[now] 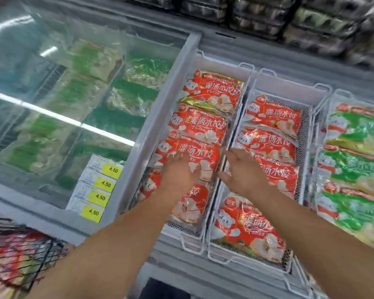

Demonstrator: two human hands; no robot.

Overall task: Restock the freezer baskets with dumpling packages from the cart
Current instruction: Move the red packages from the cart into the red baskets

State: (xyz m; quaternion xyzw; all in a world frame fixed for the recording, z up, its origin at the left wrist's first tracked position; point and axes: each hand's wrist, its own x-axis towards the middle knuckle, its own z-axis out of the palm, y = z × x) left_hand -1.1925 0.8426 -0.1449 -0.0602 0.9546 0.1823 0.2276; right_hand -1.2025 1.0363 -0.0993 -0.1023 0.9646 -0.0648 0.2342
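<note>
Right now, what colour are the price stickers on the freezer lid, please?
Yellow with dark "4.50" print, the price stickers show best in the head view.

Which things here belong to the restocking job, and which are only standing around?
Job:
left hand, flat on a red dumpling package
right hand, open above the basket divider
left basket
middle basket
cart

Not the job:
price tags
green packages on the right
glass lid

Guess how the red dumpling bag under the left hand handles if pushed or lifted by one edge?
The red dumpling bag has glossy, crinkled film, so it probably slides easily over its neighbours. It looks lumpy and loosely filled, so it would likely sag from one edge. The left hand lies flat on it, fingers spread.
</note>
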